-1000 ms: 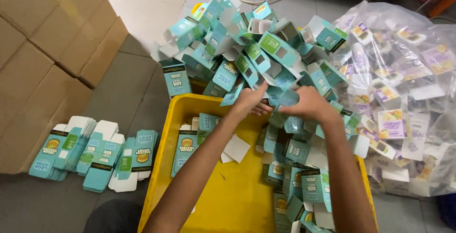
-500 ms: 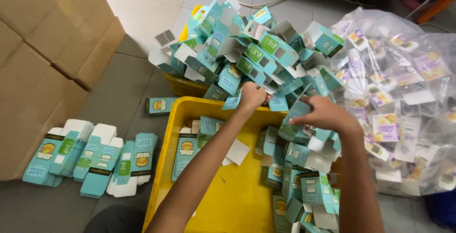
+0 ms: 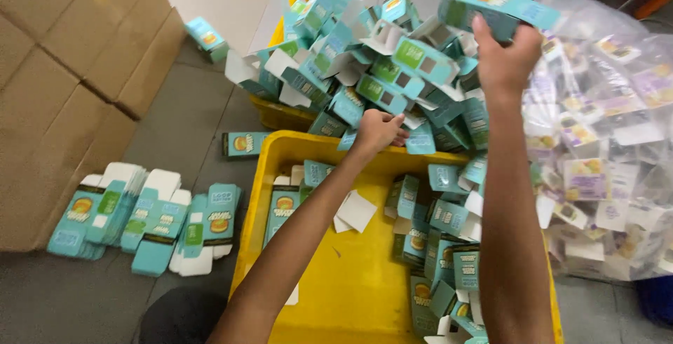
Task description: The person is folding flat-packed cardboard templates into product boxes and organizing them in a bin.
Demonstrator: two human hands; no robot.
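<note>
Teal carton (image 3: pixel 499 6), folded into box shape, is raised at the far right, above the heap of teal cartons (image 3: pixel 378 70); I see the right hand (image 3: pixel 503 60) closed around its underside. The left hand (image 3: pixel 376 132) is curled at the near edge of that heap, over the far rim of the yellow crate (image 3: pixel 329 281); I cannot tell whether it holds anything. More cartons lie along the crate's right side. Flat carton stacks (image 3: pixel 144 218) sit on the floor at left, beside brown cardboard boxes (image 3: pixel 63 84). A clear plastic bag (image 3: pixel 610 140) of packets lies right.
</note>
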